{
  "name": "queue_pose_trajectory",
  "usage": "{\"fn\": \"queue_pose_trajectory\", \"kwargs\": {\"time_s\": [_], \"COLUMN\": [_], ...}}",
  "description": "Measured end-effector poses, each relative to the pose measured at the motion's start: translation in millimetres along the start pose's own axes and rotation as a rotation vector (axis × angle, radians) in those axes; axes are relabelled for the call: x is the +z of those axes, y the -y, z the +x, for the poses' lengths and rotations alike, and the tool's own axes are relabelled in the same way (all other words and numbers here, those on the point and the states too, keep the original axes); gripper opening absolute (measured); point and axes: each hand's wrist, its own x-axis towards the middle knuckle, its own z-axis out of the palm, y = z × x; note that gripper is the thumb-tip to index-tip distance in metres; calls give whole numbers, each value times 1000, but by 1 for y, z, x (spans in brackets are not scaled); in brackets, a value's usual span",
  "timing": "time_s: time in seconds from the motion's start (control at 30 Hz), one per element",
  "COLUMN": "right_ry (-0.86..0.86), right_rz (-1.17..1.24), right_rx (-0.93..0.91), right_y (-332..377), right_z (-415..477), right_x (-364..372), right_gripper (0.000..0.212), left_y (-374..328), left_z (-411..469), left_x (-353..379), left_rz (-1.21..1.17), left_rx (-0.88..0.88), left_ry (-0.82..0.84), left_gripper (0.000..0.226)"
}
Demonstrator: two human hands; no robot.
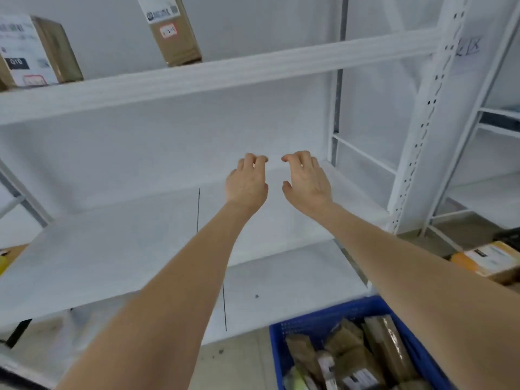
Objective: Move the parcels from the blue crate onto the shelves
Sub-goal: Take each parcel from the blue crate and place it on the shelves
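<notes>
**While your left hand (247, 184) and right hand (306, 181) are hovering bare, the parcels (354, 358) are lying in the crate (323, 313)**

As you are stretching both arms straight ahead, you are holding your hands side by side over the middle shelf (112, 249), near each other but apart, with their backs turned up. The fingers of each hand are curling loosely downward. Neither hand is gripping or pinching anything, and both are hanging relaxed. I cannot tell whether the fingertips are touching the board or floating just above it.

The blue crate is standing on the floor (239, 361) at the lower right, in front of the shelves, and your right forearm is passing over its right side. Brown parcels are lying packed together inside it, some showing white labels.

Above your hands, two brown boxes are standing on the upper shelf (197, 77). One box (33, 52) is sitting at the far left, with a large white label facing you. The other (171, 29) is standing nearer the middle, tall and narrow, with a small red-edged sticker. Under the middle shelf, the lower shelf (281, 277) is showing.

At the right, a white perforated post (422, 122) is rising, and a second rack (492, 192) is standing beyond it. An orange package (489, 260) with a white label is lying near the right edge.
</notes>
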Motion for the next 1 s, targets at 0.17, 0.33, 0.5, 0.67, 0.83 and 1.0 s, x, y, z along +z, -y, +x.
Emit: {"fn": "queue_pose_trajectory", "kwargs": {"time_s": [0.17, 0.33, 0.5, 0.67, 0.83, 1.0], "right_ry": [149, 309, 498, 667, 801, 955], "right_rz": [-36, -50, -45, -44, -97, -15], "right_rx": [81, 125, 173, 217, 300, 509], "right_y": [-57, -127, -216, -315, -394, -426], "right_z": [-68, -116, -156, -196, -234, -294], "right_x": [43, 87, 134, 172, 208, 265], "right_gripper": [54, 54, 55, 57, 53, 72], "left_y": [-28, -60, -115, -184, -237, -253], "left_z": [-47, -83, -107, -120, -142, -180], "left_x": [75, 155, 245, 331, 405, 481], "left_rz": [-55, -89, -106, -213, -357, -420], "left_rx": [-46, -77, -171, -345, -504, -583], "left_ry": [278, 448, 649, 801, 960, 1100], "left_gripper": [54, 54, 57, 53, 51, 49]}}
